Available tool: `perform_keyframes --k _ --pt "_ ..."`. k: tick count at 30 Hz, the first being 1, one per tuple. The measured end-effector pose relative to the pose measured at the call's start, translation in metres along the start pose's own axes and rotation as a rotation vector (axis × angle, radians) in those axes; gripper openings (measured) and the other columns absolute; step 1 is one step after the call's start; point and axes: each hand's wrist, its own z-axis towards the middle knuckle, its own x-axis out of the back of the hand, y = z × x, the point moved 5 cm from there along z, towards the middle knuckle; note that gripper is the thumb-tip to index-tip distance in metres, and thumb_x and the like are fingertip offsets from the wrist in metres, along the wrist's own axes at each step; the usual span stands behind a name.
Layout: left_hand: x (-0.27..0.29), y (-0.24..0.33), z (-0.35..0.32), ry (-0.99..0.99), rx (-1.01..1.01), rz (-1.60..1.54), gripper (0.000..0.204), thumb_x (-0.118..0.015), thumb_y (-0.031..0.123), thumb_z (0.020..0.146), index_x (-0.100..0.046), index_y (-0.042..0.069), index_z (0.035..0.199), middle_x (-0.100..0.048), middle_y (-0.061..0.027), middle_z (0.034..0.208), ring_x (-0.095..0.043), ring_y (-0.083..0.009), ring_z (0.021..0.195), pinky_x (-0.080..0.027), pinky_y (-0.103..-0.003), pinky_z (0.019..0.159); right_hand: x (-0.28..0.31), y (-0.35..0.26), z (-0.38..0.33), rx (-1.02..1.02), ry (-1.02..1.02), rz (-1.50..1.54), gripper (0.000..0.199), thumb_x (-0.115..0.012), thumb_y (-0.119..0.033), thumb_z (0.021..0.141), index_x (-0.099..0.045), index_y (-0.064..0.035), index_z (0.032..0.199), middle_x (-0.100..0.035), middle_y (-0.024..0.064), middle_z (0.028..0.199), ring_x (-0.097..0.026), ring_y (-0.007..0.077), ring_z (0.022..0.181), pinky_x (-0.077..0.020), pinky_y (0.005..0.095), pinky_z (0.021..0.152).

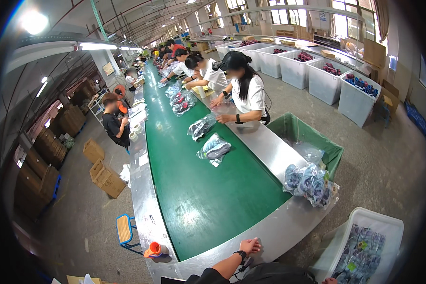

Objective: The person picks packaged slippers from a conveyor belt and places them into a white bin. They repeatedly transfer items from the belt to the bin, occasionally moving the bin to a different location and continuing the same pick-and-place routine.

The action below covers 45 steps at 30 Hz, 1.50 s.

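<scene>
My left hand (250,245), with a black watch on its wrist, rests at the metal rim (274,226) at the near end of a green conveyor belt (208,203). Its fingers are loosely curled in and I see nothing in them. Only a small part of my right hand (330,280) shows at the lower edge, beside a white bin (395,232) of bagged shoes; its fingers are mostly hidden. Ahead on the belt lie grey shoes in a clear bag (216,148) and dark shoes in another bag (202,127). Several bagged blue-grey shoes (308,182) are heaped on the rim's right corner.
An orange tape roll (155,248) stands on the left rim, near a blue-framed stool (126,229). A co-worker in white (248,92) reaches over the belt's right side. A green-lined bin (333,149) and several white tubs (359,106) stand to the right.
</scene>
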Motion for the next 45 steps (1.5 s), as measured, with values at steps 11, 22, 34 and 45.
perform_keyframes --k 11,22,34,45 --pt "0.002 -0.002 0.003 -0.014 0.01 -0.015 0.033 -0.057 0.037 0.091 -0.059 0.004 0.093 -0.069 -0.0091 0.086 -0.066 -0.017 0.063 -0.053 -0.029 0.056 -0.002 0.003 -0.009 0.017 0.022 0.007 0.028 -0.052 -0.017 0.09 -0.052 -0.0022 0.114 -0.064 0.0153 0.09 -0.065 0.0278 0.074 -0.0559 0.0365 0.058" --pt "0.002 0.004 -0.003 -0.01 0.012 0.003 0.035 -0.057 0.038 0.091 -0.06 0.004 0.093 -0.069 -0.008 0.085 -0.066 -0.0164 0.063 -0.052 -0.027 0.053 -0.005 0.007 -0.013 -0.006 0.016 -0.038 0.029 -0.053 -0.022 0.091 -0.053 -0.0033 0.113 -0.064 0.0146 0.095 -0.065 0.0276 0.076 -0.0547 0.037 0.061" --pt "0.003 0.003 -0.002 -0.018 0.004 0.002 0.034 -0.056 0.038 0.091 -0.061 0.004 0.093 -0.069 -0.0075 0.084 -0.066 -0.0162 0.064 -0.052 -0.027 0.054 0.0 0.01 -0.008 -0.002 0.018 -0.024 0.028 -0.054 -0.021 0.092 -0.052 -0.0015 0.112 -0.063 0.0154 0.094 -0.064 0.0277 0.075 -0.056 0.0382 0.061" --pt "0.002 0.003 -0.002 -0.023 0.015 -0.005 0.033 -0.056 0.036 0.092 -0.058 0.003 0.095 -0.069 -0.009 0.086 -0.066 -0.0174 0.065 -0.053 -0.029 0.057 -0.005 0.01 -0.011 0.015 0.02 -0.016 0.03 -0.055 -0.022 0.091 -0.053 -0.0009 0.112 -0.064 0.0152 0.09 -0.065 0.0271 0.074 -0.0564 0.0372 0.061"
